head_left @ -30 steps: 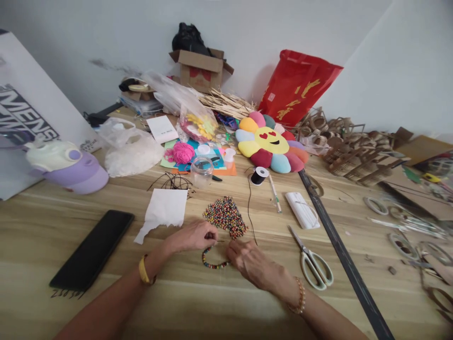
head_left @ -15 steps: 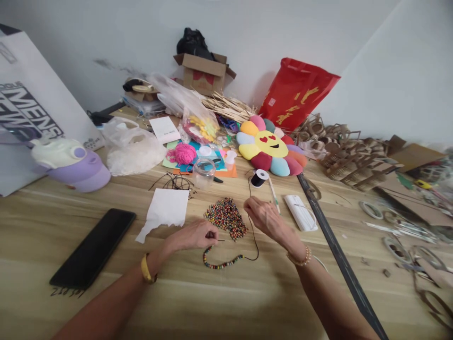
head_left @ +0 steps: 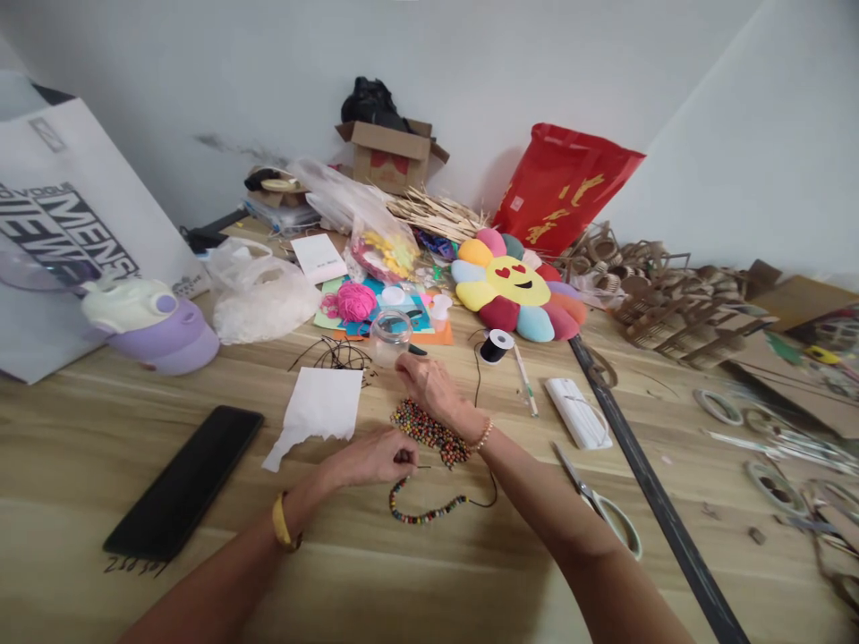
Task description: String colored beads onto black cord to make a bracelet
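My left hand [head_left: 381, 456] is closed in a pinch on the end of a thin black cord [head_left: 484, 504]; a short tip pokes out past the fingers. A curved string of multicoloured beads [head_left: 429, 516] hangs from it and lies on the table. My right hand [head_left: 433, 386] reaches over a loose pile of small multicoloured beads [head_left: 426, 429], partly covering it. Its fingers are bent together just beside the clear jar [head_left: 390, 340]; what they hold, if anything, is hidden. The cord's far part runs under my right forearm towards a black spool [head_left: 495, 347].
Scissors [head_left: 596, 497], partly under my right forearm, and a white bundle of flat cord [head_left: 578, 413] lie right. A phone [head_left: 184, 483] and torn white paper [head_left: 323, 402] lie left. Behind are pink yarn [head_left: 355, 302], a flower cushion [head_left: 515, 282] and a purple-white cap [head_left: 157, 326].
My right hand let go of the bead string, moved right and up near the cord, then swung left over the pile to the jar. My left hand stays pinched in place.
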The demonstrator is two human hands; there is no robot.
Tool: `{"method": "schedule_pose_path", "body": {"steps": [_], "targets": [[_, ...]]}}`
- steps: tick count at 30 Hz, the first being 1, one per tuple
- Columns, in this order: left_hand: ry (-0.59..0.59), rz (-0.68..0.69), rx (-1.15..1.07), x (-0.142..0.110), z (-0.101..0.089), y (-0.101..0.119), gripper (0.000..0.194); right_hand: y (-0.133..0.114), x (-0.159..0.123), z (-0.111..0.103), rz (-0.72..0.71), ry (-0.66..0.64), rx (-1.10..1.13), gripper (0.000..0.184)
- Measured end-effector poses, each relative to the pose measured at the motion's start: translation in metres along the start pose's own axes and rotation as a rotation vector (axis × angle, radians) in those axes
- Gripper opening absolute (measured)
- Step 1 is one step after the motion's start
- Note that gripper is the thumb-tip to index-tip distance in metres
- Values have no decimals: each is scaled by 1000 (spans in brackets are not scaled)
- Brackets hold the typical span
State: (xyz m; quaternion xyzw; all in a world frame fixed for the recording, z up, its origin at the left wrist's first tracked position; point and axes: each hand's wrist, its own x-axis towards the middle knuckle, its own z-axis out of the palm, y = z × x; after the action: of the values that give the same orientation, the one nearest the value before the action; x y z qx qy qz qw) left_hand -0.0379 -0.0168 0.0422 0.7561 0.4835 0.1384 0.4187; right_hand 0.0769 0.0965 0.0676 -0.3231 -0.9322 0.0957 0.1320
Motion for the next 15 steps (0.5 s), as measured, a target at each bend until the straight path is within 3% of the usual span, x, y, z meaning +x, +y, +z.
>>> {"method": "schedule_pose_path", "body": {"steps": [3, 6, 10, 15], "targets": [[2, 9, -7, 1, 2, -3, 20, 9, -1, 6, -12, -11, 57, 26], [7, 15, -12, 1, 1, -2, 18, 16, -11, -2, -36, 16, 199, 36], [3, 2, -26, 0, -1, 0, 16, 20, -39, -26, -46, 34, 279, 23], [3, 33, -26, 2, -1, -4, 14, 15, -95, -55, -94, -196, 293, 10]]}}
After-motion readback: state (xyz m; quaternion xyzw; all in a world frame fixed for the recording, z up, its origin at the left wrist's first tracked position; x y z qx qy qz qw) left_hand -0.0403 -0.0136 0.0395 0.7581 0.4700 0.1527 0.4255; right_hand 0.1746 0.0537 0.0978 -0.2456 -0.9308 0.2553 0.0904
